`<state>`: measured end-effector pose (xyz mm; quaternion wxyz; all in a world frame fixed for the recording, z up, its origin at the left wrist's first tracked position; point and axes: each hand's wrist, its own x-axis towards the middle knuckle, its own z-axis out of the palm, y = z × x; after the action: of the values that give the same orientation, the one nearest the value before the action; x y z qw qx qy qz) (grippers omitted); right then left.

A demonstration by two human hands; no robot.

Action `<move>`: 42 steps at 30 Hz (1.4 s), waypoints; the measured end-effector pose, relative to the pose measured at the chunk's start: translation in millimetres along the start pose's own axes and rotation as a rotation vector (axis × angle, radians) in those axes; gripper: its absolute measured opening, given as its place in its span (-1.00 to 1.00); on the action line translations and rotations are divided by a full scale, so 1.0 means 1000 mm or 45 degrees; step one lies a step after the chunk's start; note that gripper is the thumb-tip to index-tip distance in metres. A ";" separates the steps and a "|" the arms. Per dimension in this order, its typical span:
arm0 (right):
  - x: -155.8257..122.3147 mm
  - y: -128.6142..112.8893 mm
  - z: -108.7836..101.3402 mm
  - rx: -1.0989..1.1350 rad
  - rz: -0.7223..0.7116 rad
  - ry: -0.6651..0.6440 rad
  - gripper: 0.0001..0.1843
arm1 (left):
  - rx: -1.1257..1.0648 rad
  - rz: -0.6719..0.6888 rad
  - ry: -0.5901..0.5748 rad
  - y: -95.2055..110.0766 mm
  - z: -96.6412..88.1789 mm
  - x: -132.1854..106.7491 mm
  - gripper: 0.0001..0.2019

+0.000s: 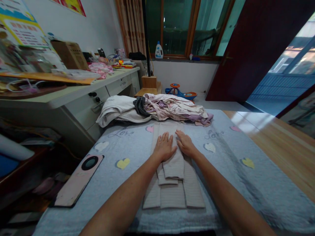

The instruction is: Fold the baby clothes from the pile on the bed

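A light grey-beige ribbed garment (172, 193) lies folded into a long narrow shape, its two sleeves laid down over the middle. My left hand (164, 147) rests flat on its upper part, fingers stretched out and slightly apart. On the upper right edge of the garment lies my right hand (185, 143), fingers extended and angled inward, palm down. Neither hand grips the cloth. Beneath everything spreads a pale blue cover (221, 183) with hearts and the word "Love".
Behind the garment sits a heap of crumpled clothes (169, 106). A pink phone (76, 183) lies at the left edge of the cover. Further left stands a cluttered desk (81, 105). A blue ride-on toy (182, 93) is on the floor beyond.
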<state>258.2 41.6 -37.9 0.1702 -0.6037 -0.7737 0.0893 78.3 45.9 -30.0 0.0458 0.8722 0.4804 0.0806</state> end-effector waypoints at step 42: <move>-0.133 -0.066 -0.023 0.324 -0.380 0.009 -0.58 | -0.238 0.223 -0.023 -0.008 -0.014 -0.064 -0.53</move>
<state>235.7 -105.3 -14.4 0.2592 -0.4561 -0.8366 0.1578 35.0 -4.1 -23.4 0.1238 0.9034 0.3924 0.1208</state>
